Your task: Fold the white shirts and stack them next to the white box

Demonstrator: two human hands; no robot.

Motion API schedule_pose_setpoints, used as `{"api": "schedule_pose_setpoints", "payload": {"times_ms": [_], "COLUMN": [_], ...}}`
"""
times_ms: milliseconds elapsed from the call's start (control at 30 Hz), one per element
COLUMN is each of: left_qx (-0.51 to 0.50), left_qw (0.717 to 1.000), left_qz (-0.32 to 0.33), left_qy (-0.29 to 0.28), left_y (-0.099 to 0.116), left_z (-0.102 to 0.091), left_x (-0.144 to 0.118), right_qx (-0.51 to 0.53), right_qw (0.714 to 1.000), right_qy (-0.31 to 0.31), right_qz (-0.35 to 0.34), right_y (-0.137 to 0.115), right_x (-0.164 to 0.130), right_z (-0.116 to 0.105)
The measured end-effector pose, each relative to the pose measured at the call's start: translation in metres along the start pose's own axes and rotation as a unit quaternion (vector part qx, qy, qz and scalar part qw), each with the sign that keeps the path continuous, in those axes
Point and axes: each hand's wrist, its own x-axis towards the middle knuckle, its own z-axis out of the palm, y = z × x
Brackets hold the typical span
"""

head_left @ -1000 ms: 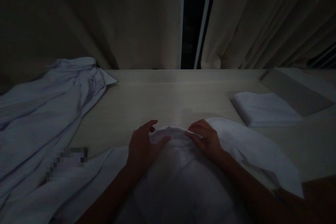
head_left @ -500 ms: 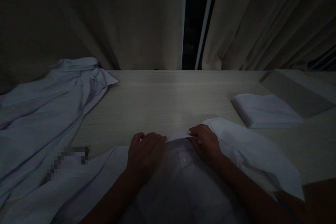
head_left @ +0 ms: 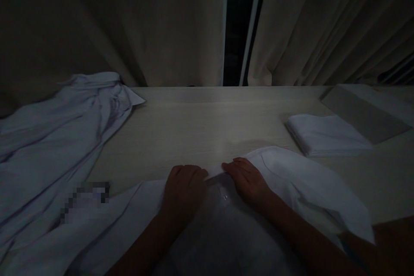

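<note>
A white shirt lies spread on the table in front of me, with a button showing just below its collar. My left hand is closed on the left part of the collar, fingers curled over its edge. On the right part of the same collar, my right hand pinches the cloth. A short strip of collar shows between the two hands. One sleeve fans out to the right, and the cloth on the left stretches toward the lower corner. My forearms cover parts of the shirt.
A crumpled pale garment is heaped on the left of the table. A folded white cloth lies at the right, beside a flat grey-and-white sheet. Curtains hang behind the table's far edge.
Both hands have drawn slightly closer together along the collar; the right moved left and the left moved a little right. The other cloths have stayed put.
</note>
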Motion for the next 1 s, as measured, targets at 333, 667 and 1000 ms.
{"api": "schedule_pose_setpoints", "payload": {"times_ms": [333,667,1000], "left_qx": [0.025,0.034,0.064], "left_qw": [0.999,0.998,0.992], "left_qz": [0.029,0.004,-0.055], "left_qy": [-0.013,0.045,0.095], "left_y": [0.014,-0.018,-0.019], "left_z": [-0.006,-0.011,-0.009], "left_x": [0.005,-0.001,-0.002], "right_qx": [-0.072,-0.143,-0.03], "right_qw": [0.997,0.988,0.981], "right_qy": [-0.006,0.029,0.082], "right_qz": [-0.01,0.046,0.173], "right_y": [-0.011,0.028,0.017], "right_x": [0.006,0.001,0.002], "right_z": [-0.001,-0.021,-0.012]}}
